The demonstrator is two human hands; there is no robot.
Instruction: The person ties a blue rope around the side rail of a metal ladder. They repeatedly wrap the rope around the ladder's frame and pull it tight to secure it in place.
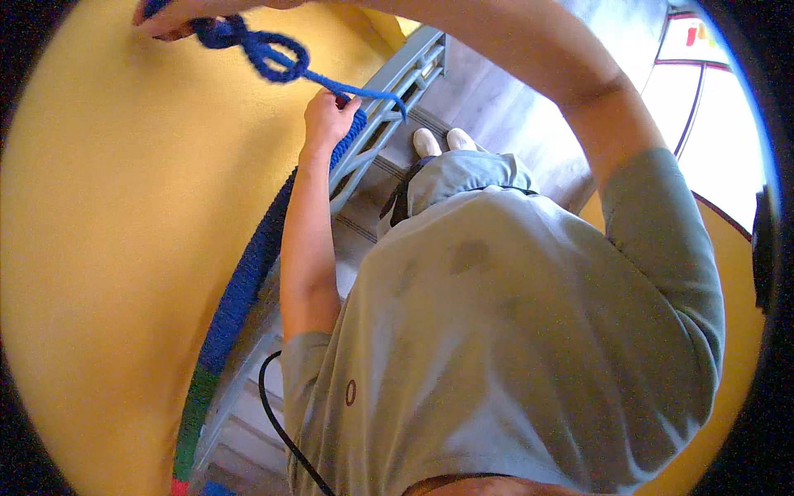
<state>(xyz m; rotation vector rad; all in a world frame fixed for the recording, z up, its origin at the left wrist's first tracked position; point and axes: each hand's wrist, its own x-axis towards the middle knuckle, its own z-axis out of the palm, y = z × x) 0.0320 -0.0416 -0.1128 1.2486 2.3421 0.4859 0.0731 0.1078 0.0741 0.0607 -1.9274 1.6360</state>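
My right hand [178,18] reaches across the top to the far left, its fingers closed around a thick blue cord [285,76]. The cord hangs in twisted loops beside that hand, then runs right as one strand to the metal railing, where its end curls over. My left hand [329,122] is closed on the handrail [273,219], which is wrapped in tight turns of blue cord. Its thumb lies near the loose strand, and the fingertips are partly hidden. Lower down, the wrapping changes to green [195,409] and then red.
Close on the left stands a yellow wall [107,248]. The grey metal railing [405,78] slopes beside stairs [252,430]. My light shoes [438,142] rest near a stair edge by a grey floor [513,91]. A black cable [273,413] hangs beside my shirt.
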